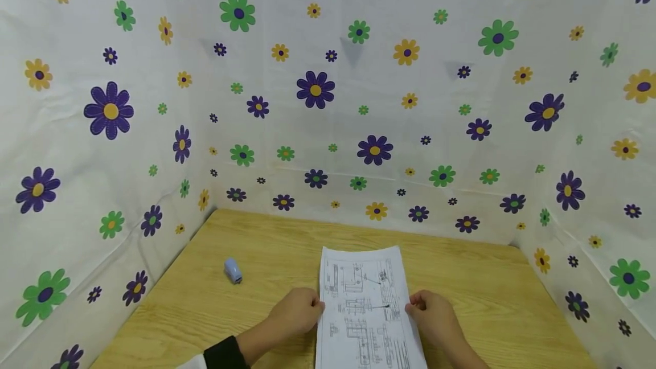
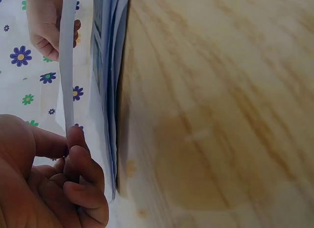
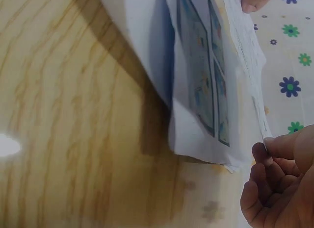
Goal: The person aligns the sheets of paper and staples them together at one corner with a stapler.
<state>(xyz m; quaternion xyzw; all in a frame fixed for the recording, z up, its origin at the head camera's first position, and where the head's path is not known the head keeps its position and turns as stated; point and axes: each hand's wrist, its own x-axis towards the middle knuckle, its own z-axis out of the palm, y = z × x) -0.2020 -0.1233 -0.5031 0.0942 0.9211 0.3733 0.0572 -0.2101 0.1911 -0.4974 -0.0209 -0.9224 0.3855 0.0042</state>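
Note:
A white sheet of paper [image 1: 366,312] printed with technical line drawings is held between both hands. My left hand [image 1: 299,312] pinches its left edge between thumb and fingers. On the opposite edge, my right hand [image 1: 435,318] pinches the paper the same way. In the left wrist view the raised sheet [image 2: 66,86] appears edge-on, apart from a stack of papers [image 2: 112,90] beneath it. The right wrist view shows coloured pictures on a lower sheet [image 3: 198,76], whose edges curl slightly. The near end of the drawing sheet runs out of the head view.
A small light-blue object [image 1: 233,271], rounded at one end, lies on the wooden table [image 1: 266,244] to the left of the papers; its kind is unclear. White cloth [image 1: 353,124] with a flower pattern hangs around the table's back and sides.

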